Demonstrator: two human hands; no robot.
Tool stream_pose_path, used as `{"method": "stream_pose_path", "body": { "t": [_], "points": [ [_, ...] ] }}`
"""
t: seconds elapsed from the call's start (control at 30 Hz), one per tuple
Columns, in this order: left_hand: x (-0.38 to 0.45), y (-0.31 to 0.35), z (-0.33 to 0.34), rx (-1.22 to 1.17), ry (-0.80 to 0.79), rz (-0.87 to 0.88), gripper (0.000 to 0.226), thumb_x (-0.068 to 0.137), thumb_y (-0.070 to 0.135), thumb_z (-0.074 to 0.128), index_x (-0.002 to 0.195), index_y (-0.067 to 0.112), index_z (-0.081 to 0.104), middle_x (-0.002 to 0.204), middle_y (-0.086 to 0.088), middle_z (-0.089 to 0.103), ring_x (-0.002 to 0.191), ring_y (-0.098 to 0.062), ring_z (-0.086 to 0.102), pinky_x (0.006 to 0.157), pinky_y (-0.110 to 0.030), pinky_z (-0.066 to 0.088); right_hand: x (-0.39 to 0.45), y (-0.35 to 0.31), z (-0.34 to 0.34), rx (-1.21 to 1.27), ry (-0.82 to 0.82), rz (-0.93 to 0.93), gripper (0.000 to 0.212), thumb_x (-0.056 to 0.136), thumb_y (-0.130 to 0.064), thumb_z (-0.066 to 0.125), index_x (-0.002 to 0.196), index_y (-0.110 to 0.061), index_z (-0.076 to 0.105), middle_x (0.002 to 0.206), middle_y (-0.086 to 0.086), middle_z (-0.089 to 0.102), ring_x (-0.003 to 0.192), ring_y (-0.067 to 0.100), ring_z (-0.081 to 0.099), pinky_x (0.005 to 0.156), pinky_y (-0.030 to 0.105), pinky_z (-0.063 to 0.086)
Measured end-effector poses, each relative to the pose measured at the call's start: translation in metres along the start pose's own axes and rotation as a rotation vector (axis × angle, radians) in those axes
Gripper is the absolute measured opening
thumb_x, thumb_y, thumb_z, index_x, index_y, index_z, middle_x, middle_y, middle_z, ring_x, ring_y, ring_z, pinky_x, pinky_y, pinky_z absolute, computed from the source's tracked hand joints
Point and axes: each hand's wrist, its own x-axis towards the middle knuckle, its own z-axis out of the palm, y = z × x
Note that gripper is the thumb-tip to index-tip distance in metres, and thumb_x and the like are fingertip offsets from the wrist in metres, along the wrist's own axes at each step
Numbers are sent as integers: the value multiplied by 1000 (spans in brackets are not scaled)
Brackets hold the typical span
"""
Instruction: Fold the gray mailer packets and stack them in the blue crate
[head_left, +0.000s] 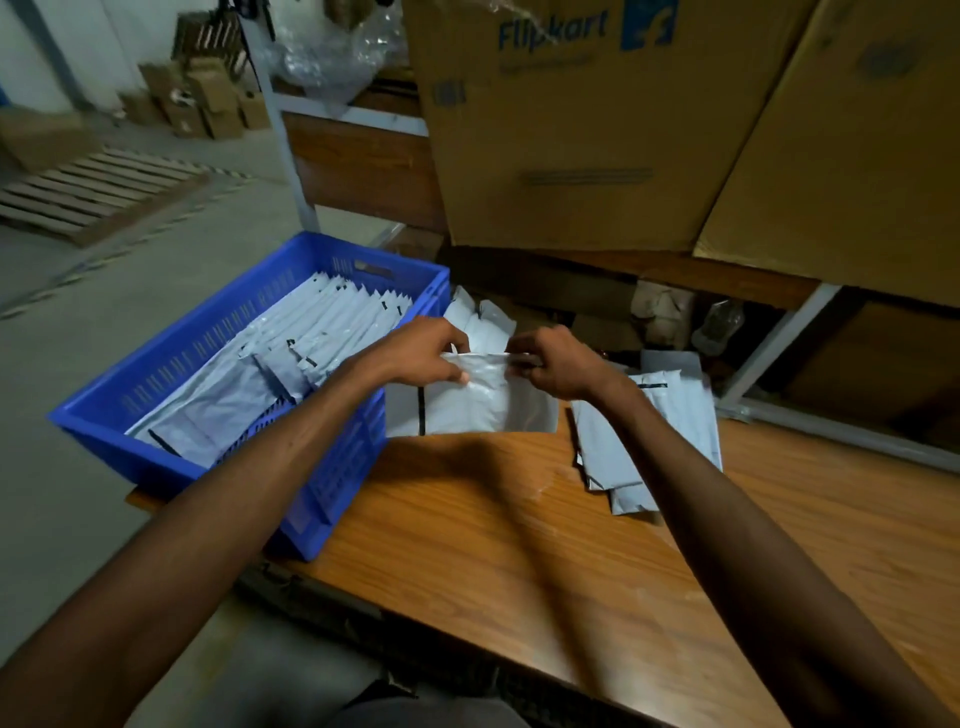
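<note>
Mailer packet (483, 400) between both hands' grip

A warehouse packing area: large cardboard boxes (597, 130), one printed "Flipkart", fill a metal shelf rack (283, 140), a wooden pallet (88, 195) lies on the concrete floor (130, 291), and smaller cartons (208, 98) are stacked against the far wall.

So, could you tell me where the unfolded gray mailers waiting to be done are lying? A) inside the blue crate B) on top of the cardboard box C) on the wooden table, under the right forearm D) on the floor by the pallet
C: the loose pile of gray mailers lies flat on the wooden table, to the right of the blue crate and partly hidden by the right forearm.
</note>
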Motion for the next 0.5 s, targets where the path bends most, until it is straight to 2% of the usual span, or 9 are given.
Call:
{"method": "stream_pose_path", "body": {
  "t": [0.07, 0.17, 0.27, 0.4, 0.5],
  "points": [
    [3, 2, -7, 2, 1, 15, 18, 90, 35, 79, 103, 26, 70, 89, 11, 61, 83, -6, 58, 72, -31, 40, 6, 0, -8, 13, -2, 8, 20, 96, -18, 71, 116, -14, 72, 114, 7, 72, 102, 21, 68, 90, 47, 59],
    [2, 2, -17, 0, 23, 9, 18, 89, 33, 80, 101, 29, 69, 90, 10, 62, 86, -11, 60, 73, -31, 40, 14, -4, -14, 4, 12, 1, 19, 93, -18, 72, 111, -13, 72, 111, 8, 73, 100, 23, 68, 89, 50, 58],
    [-7, -3, -29, -1, 61, -15, 20, 87, 33, 82, 103, 25, 72, 90, 6, 66, 82, -11, 60, 71, -31, 40, 24, -15, -19, 24, 5, -28, 24, 93, -22, 73, 115, -12, 72, 113, 8, 72, 100, 23, 67, 86, 42, 57],
    [-29, -20, -48, 9, 92, -32, 15, 87, 32, 82, 90, 27, 69, 75, 12, 61, 71, -7, 55, 60, -29, 36, 45, -40, -18, -8, -13, -126, 8, 91, -17, 73, 99, -17, 72, 93, 1, 65, 90, 25, 66, 75, 36, 51],
    [-41, -40, -62, 14, 108, -49, 15, 86, 31, 83, 93, 22, 72, 76, 10, 64, 71, -5, 58, 61, -27, 38, 65, -61, -13, -37, -18, -152, 8, 89, -13, 70, 96, -17, 70, 95, 5, 64, 90, 26, 63, 75, 34, 46]
  ]
}}
